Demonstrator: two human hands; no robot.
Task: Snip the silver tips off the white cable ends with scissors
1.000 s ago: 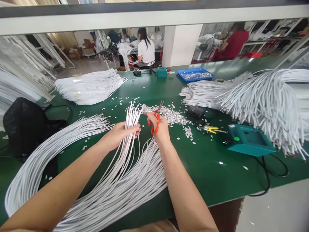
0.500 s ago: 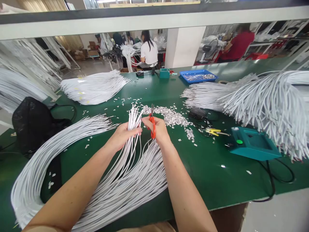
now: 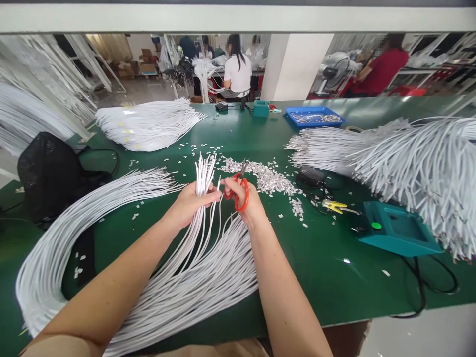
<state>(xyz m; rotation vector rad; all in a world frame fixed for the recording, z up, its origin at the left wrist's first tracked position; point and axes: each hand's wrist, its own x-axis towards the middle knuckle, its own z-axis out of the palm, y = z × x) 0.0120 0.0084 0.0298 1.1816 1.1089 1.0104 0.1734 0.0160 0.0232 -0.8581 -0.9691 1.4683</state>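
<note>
My left hand (image 3: 193,201) is closed around a bunch of white cables (image 3: 204,176), whose cut ends stick up above the fingers. One cable stands apart from the bunch, between my two hands. My right hand (image 3: 247,198) holds red-handled scissors (image 3: 243,191), their blades pointing up and away from me. The right thumb and fingertips are close to that single cable; whether they pinch it I cannot tell. Below my hands the cables run down into a large loose bundle (image 3: 208,277) on the green table (image 3: 297,277).
Small silvery scraps (image 3: 271,176) lie beyond my hands. A curved cable bundle (image 3: 48,258) and a black bag (image 3: 48,173) are at left. At right are a teal device (image 3: 397,230), yellow-handled pliers (image 3: 334,206) and piled cables (image 3: 420,158). A blue tray (image 3: 316,116) sits farther back.
The scissors have turned in my right hand, so both red handle loops now show and the blades lean right. One cable now stands separate from the bunch. The camera view has shifted slightly.
</note>
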